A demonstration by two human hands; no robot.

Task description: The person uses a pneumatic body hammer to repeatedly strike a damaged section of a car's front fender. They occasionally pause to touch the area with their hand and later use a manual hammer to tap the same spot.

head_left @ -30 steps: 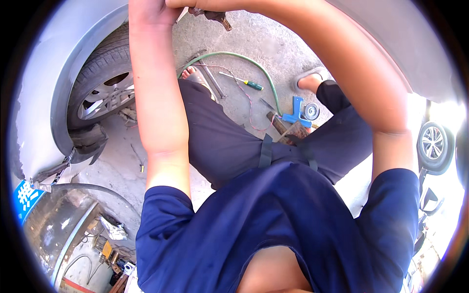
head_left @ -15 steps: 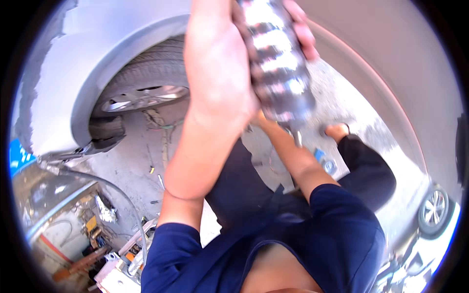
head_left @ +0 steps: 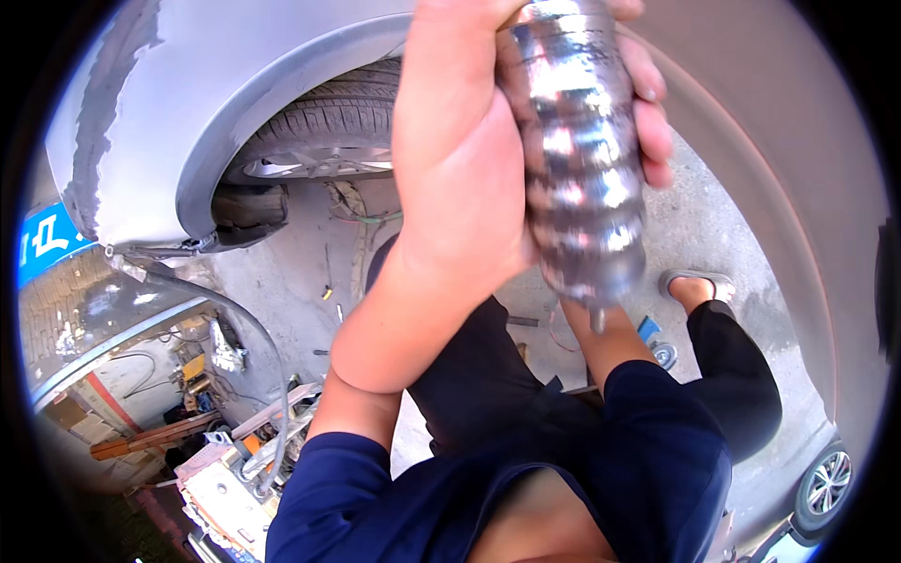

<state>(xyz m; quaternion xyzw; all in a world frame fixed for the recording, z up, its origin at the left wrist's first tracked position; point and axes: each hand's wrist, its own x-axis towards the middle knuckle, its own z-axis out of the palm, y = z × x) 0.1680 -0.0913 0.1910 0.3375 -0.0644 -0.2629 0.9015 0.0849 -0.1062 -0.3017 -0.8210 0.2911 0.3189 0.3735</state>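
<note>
Close to the camera, my left hand [head_left: 460, 141] is closed around a slide hammer [head_left: 587, 169], its shiny ribbed metal weight filling the grip. Fingertips curl over its right side, and a short thin rod end pokes out below. The hammer's upper end runs out of the frame. My right forearm [head_left: 601, 338] reaches forward beneath the hammer; the right hand itself is hidden behind the hammer and left arm. In front of me is a car's silver fender [head_left: 253, 47], with a rough dull patch at its left, above the tire [head_left: 328, 122].
A thick cable [head_left: 225, 300] is attached at the fender's lower edge and runs down to a cluttered machine [head_left: 225, 488] at lower left. A blue tool [head_left: 649, 328] lies on the ground near my sandaled foot [head_left: 694, 289]. Another car's wheel [head_left: 826, 483] stands at lower right.
My left hand and the slide hammer have shifted right and slightly down in the picture. The surroundings have also shifted in view; the grip stays closed.
</note>
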